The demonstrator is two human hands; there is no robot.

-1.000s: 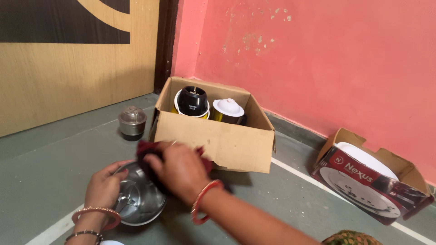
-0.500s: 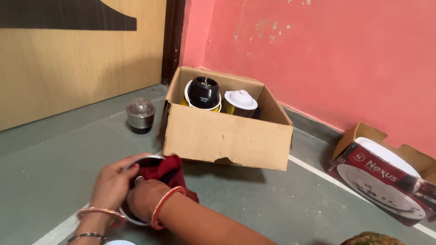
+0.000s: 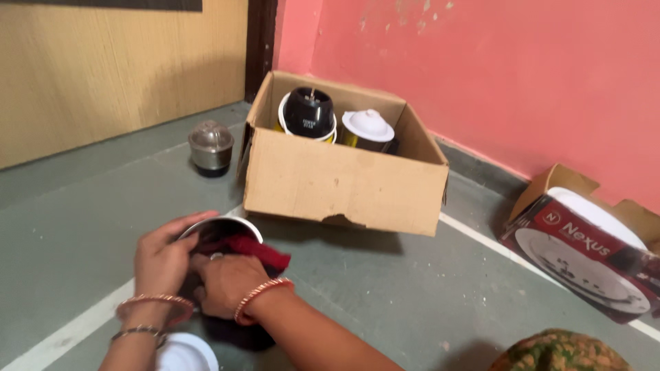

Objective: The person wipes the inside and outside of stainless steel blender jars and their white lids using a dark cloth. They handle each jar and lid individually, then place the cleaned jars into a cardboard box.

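Wiping a steel jar on the floor

Left hand grips the jar at its rim to steady it; right hand clutches the red cloth, pressing it inside. Beyond sit a box and small jar.

Head-worn view, angled down, close.

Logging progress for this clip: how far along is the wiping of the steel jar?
In hand: the left hand steadies the steel jar while the right hand presses a dark red cloth into its mouth. Done: cannot tell how clean it is. Left, seemingly: a small lidded jar on the floor and appliance parts in the cardboard box, untouched.
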